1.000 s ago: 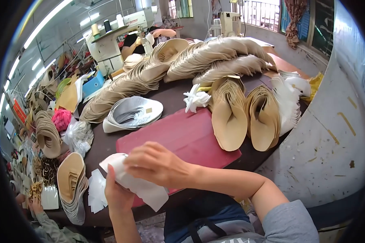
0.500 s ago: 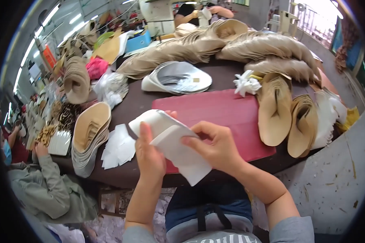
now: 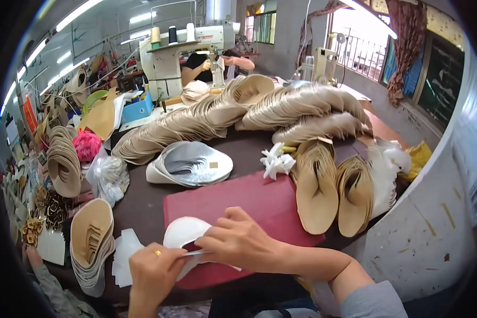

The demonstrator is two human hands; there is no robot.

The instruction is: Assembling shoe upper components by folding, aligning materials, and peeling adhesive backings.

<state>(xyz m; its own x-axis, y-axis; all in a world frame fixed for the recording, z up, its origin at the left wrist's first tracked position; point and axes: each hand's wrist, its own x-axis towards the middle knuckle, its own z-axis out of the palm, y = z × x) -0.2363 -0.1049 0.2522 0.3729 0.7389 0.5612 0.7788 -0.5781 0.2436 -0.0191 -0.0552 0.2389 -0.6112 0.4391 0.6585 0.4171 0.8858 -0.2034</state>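
Observation:
A white curved shoe upper piece (image 3: 185, 229) is held over the near part of a dark red mat (image 3: 233, 204). My left hand (image 3: 155, 269), a ring on one finger, pinches its near edge. From the right, my right hand (image 3: 244, 241) grips the same edge close to the left fingers, knuckles raised. A gap shows between the piece's far curve and the pinched edge. My fingers cover part of it. Loose white sheet pieces (image 3: 126, 255) lie just left of my left hand. Beyond the mat rests a nested stack of silver-white uppers (image 3: 161, 172).
Nested tan uppers stand at left (image 3: 90, 228) and right (image 3: 316, 204). Long rows of beige uppers (image 3: 196, 124) span the table's far side. White strips (image 3: 277, 160) lie at the mat's far right corner. A co-worker's hands (image 3: 204, 66) are at a sewing machine (image 3: 161, 66).
The view has tilted up, showing more of the room. My hands have turned the white piece and now pinch its edge close together; before, my left palm supported it spread open.

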